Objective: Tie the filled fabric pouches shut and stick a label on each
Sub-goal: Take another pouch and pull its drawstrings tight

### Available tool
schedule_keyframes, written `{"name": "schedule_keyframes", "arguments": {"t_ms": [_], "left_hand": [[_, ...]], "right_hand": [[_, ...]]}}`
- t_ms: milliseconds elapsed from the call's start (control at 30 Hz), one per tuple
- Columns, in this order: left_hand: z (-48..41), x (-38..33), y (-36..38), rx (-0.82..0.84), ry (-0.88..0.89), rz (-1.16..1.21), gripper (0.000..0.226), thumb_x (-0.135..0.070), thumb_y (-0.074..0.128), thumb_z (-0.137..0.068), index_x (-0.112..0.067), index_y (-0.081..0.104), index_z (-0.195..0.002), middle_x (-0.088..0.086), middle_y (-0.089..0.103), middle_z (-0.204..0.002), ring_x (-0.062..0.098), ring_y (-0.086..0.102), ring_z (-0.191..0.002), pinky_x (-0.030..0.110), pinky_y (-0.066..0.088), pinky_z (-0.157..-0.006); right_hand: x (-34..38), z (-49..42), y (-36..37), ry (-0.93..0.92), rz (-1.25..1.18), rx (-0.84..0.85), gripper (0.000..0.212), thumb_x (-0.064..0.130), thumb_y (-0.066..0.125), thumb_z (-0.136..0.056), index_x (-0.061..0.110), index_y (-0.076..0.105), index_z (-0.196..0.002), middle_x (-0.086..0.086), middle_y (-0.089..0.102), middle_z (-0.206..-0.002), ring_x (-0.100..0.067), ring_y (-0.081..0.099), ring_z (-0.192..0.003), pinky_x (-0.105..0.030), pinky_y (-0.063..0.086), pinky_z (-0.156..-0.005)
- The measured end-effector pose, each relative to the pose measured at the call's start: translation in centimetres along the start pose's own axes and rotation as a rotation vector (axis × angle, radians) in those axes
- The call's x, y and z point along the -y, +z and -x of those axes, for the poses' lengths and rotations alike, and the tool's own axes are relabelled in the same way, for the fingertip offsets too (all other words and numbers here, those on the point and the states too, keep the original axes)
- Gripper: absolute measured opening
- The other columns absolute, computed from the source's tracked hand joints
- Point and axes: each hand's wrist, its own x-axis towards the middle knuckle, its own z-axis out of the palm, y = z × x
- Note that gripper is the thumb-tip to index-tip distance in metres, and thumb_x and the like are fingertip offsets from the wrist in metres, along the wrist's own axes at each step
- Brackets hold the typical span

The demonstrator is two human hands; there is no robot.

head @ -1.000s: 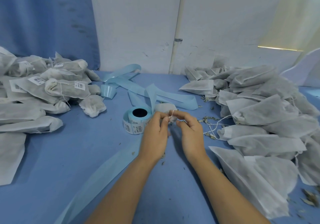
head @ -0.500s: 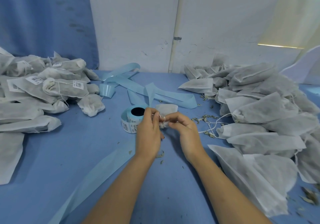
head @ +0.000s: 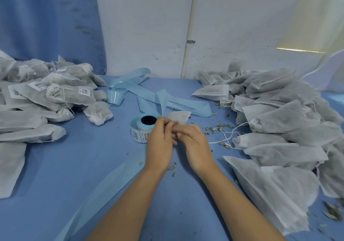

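A blue surface (head: 78,166) is seen across the foreground, scattered with dried leaf fragments (head: 219,129). Behind it a scuffed white wall (head: 145,26) is crossed by a vertical white pipe (head: 189,36) held by a metal clip (head: 190,41). A blue curtain (head: 46,17) hangs at left; pale yellowish light falls at upper right.

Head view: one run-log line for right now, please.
stage: tying | left hand and right hand: fingers on pouch neck | label roll: beside left hand | labelled pile: left | untied pile: right
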Motion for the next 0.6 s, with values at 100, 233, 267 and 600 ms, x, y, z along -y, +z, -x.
{"name": "schedule_keyframes", "arguments": {"t_ms": [100,233,267,600], "left_hand": [[0.01,-0.04,0.07,0.011,-0.002,0.035,0.023,-0.008,0.041,-0.101,-0.023,0.052,-0.087,-0.011,0.065,-0.093,0.0,0.061,-0.07,0.016,0.051,-0.066],[-0.02,-0.15,-0.07,0.029,0.026,0.018,0.025,-0.006,0.04,-0.101,-0.02,0.054,-0.087,-0.009,0.065,-0.085,-0.004,0.061,-0.07,0.011,0.047,-0.068],[-0.05,-0.14,-0.17,0.024,0.034,0.012,0.026,-0.005,0.039,-0.101,-0.02,0.054,-0.087,-0.007,0.064,-0.083,-0.004,0.061,-0.07,0.01,0.046,-0.068],[-0.15,0.03,-0.35,-0.01,0.028,-0.055,0.018,-0.007,0.041,-0.1,-0.016,0.057,-0.097,-0.01,0.062,-0.088,-0.012,0.057,-0.077,0.004,0.041,-0.07]], "right_hand": [[0.05,0.0,0.22,0.045,-0.152,-0.078,0.043,-0.003,0.049,-0.092,0.032,0.072,-0.086,0.021,0.07,-0.088,-0.003,0.051,-0.105,-0.013,0.039,-0.091],[-0.05,-0.03,-0.04,0.046,-0.158,-0.122,0.039,0.001,0.051,-0.094,0.033,0.072,-0.087,0.022,0.069,-0.091,-0.005,0.054,-0.108,-0.016,0.041,-0.094],[0.03,-0.05,-0.05,0.04,-0.138,-0.117,0.039,0.002,0.05,-0.094,0.035,0.071,-0.088,0.026,0.069,-0.09,-0.004,0.054,-0.109,-0.015,0.04,-0.094],[0.15,0.03,-0.2,-0.049,0.108,-0.045,0.036,0.003,0.046,-0.097,0.029,0.07,-0.097,0.023,0.063,-0.097,0.002,0.048,-0.101,-0.01,0.034,-0.09]]}}
